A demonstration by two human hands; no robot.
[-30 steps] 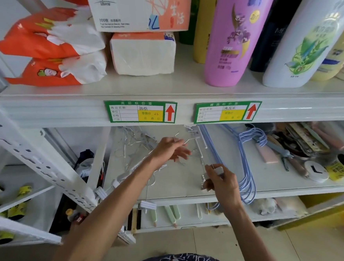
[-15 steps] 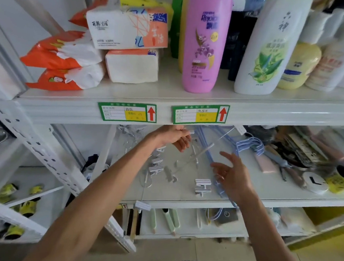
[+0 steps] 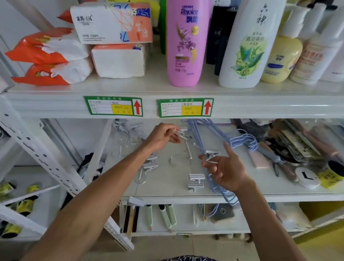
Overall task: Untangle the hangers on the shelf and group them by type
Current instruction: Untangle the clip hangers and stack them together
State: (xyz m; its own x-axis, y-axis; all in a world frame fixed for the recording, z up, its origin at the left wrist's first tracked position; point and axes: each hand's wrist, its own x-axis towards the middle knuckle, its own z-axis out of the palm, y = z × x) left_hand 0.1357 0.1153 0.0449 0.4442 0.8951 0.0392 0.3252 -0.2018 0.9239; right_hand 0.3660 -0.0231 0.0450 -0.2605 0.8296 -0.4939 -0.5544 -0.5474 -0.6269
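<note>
On the middle shelf (image 3: 273, 194) my left hand (image 3: 161, 137) pinches one clip end of a clear white clip hanger (image 3: 184, 132), lifted above the shelf board. My right hand (image 3: 226, 169) pinches that hanger's other clip between thumb and curled fingers, its forefinger pointing up. More white clip hangers (image 3: 197, 182) lie flat near the front edge, and others (image 3: 150, 163) lie under my left forearm. A bunch of light blue hangers (image 3: 200, 140) runs from back to front beside my right hand. Thin metal hangers (image 3: 124, 137) sit tangled at the back left.
Pliers, a black-topped yellow jar (image 3: 333, 175), a white round lid (image 3: 306, 177) and packets crowd the shelf's right part. Shampoo bottles (image 3: 185, 39) and tissue packs (image 3: 117, 60) stand on the shelf above. A perforated white upright (image 3: 36, 152) slants at the left.
My right hand, which let go of a clip and opened half a second ago, has closed on a clip of the lifted hanger. My left hand moved right and deeper. The camera tilted up.
</note>
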